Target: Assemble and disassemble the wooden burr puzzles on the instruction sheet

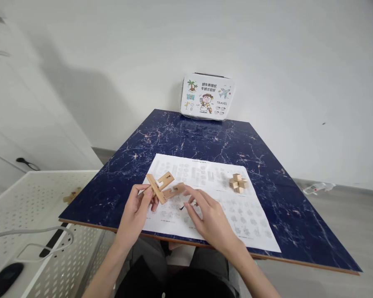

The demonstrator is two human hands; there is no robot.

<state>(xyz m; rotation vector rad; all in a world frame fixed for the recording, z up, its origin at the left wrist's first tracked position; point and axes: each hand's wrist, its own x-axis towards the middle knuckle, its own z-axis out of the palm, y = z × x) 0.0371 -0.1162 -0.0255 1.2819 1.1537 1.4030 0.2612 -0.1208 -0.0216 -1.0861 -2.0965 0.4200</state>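
My left hand (136, 211) pinches a crossed set of notched wooden puzzle pieces (162, 186) and holds it just above the printed instruction sheet (236, 215). My right hand (207, 213) is beside it, its fingertips touching the right-hand wooden piece, fingers slightly curled. An assembled wooden burr puzzle (238, 183) rests on the sheet to the right, apart from both hands.
The sheet lies on a dark blue marbled table (205, 136). A white illustrated box (207, 97) stands at the far edge against the wall. A white perforated cart (34, 207) with a small wooden piece (71, 195) is at left, with a cable and black object below.
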